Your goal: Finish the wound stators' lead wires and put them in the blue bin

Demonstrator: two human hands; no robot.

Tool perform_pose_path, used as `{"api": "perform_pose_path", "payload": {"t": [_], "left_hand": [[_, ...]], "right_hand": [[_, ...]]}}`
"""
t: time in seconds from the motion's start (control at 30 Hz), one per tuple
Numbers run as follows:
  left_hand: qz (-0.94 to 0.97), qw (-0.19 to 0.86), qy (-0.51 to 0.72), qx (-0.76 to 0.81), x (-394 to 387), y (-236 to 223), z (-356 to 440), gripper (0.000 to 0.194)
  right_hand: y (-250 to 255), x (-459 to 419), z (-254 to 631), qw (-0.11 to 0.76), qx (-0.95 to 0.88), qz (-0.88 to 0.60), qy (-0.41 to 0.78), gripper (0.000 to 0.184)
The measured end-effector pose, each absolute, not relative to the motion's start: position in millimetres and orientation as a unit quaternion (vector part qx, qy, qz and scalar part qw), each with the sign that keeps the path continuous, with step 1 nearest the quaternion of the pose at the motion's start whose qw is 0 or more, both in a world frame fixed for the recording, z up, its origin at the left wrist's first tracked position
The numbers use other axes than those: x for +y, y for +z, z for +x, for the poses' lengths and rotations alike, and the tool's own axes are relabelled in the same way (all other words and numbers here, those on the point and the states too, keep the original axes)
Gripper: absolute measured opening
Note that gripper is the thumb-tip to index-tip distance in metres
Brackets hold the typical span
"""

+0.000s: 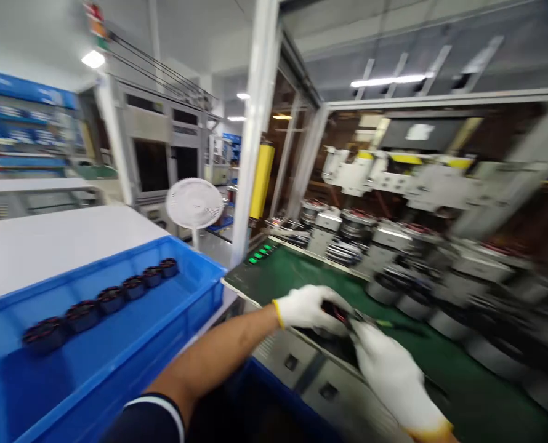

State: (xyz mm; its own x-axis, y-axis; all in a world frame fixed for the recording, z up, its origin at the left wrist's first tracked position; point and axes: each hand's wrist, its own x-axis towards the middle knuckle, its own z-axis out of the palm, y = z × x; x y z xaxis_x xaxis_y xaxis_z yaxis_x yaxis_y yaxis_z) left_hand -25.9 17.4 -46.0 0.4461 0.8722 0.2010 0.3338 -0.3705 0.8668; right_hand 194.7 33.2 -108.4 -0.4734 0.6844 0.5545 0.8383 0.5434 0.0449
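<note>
My left hand point(304, 307), in a white glove with a yellow cuff, is closed around a small dark round part with reddish wire point(333, 311), which looks like a motor stator. The fingers cover most of it. My right hand point(387, 369), also gloved, meets it from the right with its fingers bent together at the part. Something thin and dark shows at those fingertips, but blur hides what it is. Both hands are above the near edge of a green work surface point(302, 266).
At left, a blue plastic bin point(130, 369) holds a row of dark wound stators point(84, 315). It stands beside a white table point(71, 237). Machine fixtures point(389, 246) line the green surface's far side. A frame post point(255, 123) and white fan point(194, 203) stand beyond.
</note>
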Motion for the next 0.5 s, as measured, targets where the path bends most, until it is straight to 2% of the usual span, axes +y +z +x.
{"api": "perform_pose_path", "payload": {"t": [0.1, 0.17, 0.27, 0.37, 0.43, 0.5], "left_hand": [[0.73, 0.41, 0.362, 0.41, 8.5, -43.0, -34.1, 0.06], [0.729, 0.314, 0.418, 0.441, 1.8, -40.5, -44.4, 0.055], [0.696, 0.113, 0.448, 0.55, -17.2, -36.1, -52.6, 0.043], [0.828, -0.032, 0.301, 0.472, -39.7, -36.9, -37.4, 0.026], [0.903, -0.106, 0.158, 0.386, -47.9, -42.9, -18.3, 0.026], [0.914, -0.174, 0.08, 0.357, -49.8, -51.1, -1.3, 0.031]], "right_hand": [[-88.9, 14.5, 183.3, 0.176, -0.858, -0.469, -0.115, 0.04], [-80.8, 11.8, 177.9, 0.155, -0.858, -0.48, -0.095, 0.037], [-76.9, 9.9, 176.2, 0.137, -0.856, -0.491, -0.086, 0.034], [-77.9, 7.2, 177.5, 0.132, -0.855, -0.496, -0.08, 0.034], [-79.1, 7.0, 178.2, 0.138, -0.858, -0.49, -0.071, 0.034], [-79.8, 7.8, 178.2, 0.151, -0.859, -0.484, -0.068, 0.035]]}}
